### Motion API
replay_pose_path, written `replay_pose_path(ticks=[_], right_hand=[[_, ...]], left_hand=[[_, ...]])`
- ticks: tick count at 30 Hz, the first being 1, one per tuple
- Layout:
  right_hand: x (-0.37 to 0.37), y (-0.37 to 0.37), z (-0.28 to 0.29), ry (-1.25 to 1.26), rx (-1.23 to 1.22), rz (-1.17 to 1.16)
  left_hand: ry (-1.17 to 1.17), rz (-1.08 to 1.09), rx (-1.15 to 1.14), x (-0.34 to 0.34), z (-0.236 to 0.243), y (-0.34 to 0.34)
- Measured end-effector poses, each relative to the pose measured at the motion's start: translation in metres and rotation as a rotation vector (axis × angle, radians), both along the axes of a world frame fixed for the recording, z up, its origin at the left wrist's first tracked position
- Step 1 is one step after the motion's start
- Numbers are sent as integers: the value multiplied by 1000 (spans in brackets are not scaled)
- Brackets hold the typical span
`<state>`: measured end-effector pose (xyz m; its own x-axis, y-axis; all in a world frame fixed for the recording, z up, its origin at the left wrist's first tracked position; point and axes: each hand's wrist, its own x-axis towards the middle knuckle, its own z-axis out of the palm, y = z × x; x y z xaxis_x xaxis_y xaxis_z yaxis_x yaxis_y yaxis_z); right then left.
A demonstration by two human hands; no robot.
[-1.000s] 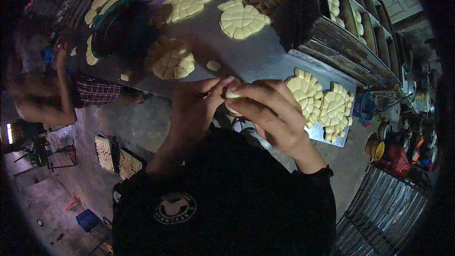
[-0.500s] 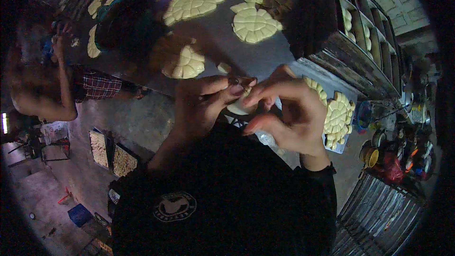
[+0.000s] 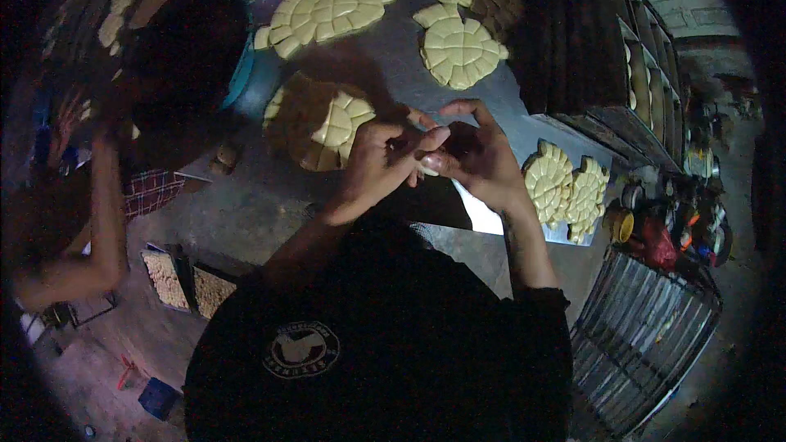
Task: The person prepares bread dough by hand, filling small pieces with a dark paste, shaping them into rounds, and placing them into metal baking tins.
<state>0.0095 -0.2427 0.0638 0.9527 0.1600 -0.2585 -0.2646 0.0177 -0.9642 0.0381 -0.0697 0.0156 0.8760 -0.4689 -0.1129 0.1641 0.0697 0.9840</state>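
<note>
My left hand (image 3: 378, 165) and my right hand (image 3: 485, 165) meet in front of my chest, just over the near edge of the metal table (image 3: 393, 57). Their fingertips press together around a small pale piece of dough (image 3: 428, 166), mostly hidden by the fingers. Just beyond my left hand lies a partly shaded slab of pale dough pieces (image 3: 342, 121). Farther back are a wide cluster of joined dough pieces (image 3: 332, 12) and a rounded one (image 3: 463, 51). Beside my right forearm, a tray (image 3: 489, 219) carries two more dough clusters (image 3: 547, 184).
A co-worker (image 3: 192, 49) leans over the table's left side, by a teal container (image 3: 240, 74). A dark wooden rack (image 3: 602, 127) stands at the right. Trays of small pale pieces (image 3: 165, 278) rest low on the left; a slatted metal stack (image 3: 647, 336) is at the lower right.
My hands have drawn closer together, with the right one turned more upright. The co-worker at the left has leaned farther in over the table. The whole view has shifted slightly.
</note>
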Motion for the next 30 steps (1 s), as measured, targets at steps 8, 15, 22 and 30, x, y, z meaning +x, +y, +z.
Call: replay_pose_path(ticks=[8,15,22,30], right_hand=[[24,-25,-130,-134,-690,-72],[37,45,-120,-422,-1001,-56],[93,259,-169,-626,-617,431],[91,306,-232,-473,-313,344]], left_hand=[[85,-17,38,45,-69,53],[-54,206,163,-4,-89,142],[-245,795,1024,-59,-75,224],[-456,777,1569,-67,-117,229]])
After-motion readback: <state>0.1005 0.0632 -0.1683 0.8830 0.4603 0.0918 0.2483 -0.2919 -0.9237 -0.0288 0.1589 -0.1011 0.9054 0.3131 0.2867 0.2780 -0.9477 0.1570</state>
